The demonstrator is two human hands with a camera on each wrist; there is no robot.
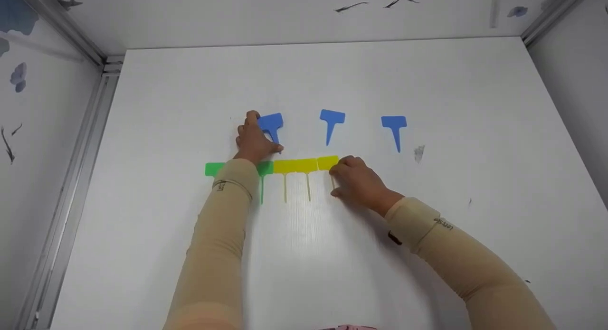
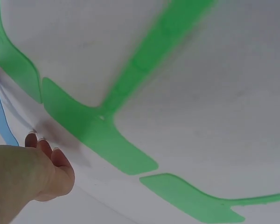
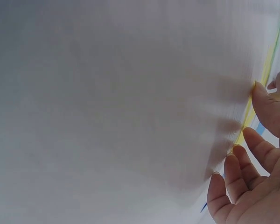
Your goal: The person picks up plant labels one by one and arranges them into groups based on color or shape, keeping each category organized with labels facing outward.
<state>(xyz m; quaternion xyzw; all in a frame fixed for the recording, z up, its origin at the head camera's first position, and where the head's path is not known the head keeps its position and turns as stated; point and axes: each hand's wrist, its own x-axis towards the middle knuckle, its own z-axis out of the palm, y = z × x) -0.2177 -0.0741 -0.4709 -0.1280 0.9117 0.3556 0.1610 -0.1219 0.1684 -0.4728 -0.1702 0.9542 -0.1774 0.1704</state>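
Note:
Flat T-shaped plant labels lie on the white table. My left hand (image 1: 254, 139) holds the leftmost blue plant label (image 1: 271, 123), fingers at its left edge and thumb by the stem's tip. In the left wrist view only part of this blue label shows at the left edge. My right hand (image 1: 358, 182) holds the rightmost yellow plant label (image 1: 327, 163), fingers at its right side and thumb near its stem. Two more yellow labels (image 1: 295, 166) join it in a row with green labels (image 2: 91, 128), partly hidden by the left forearm in the head view.
Two other blue labels, a middle one (image 1: 332, 116) and a right one (image 1: 394, 122), lie beyond the row. A grey smudge (image 1: 418, 153) marks the table (image 1: 304, 273) at right. Panels printed with flowers and birds enclose the back and sides.

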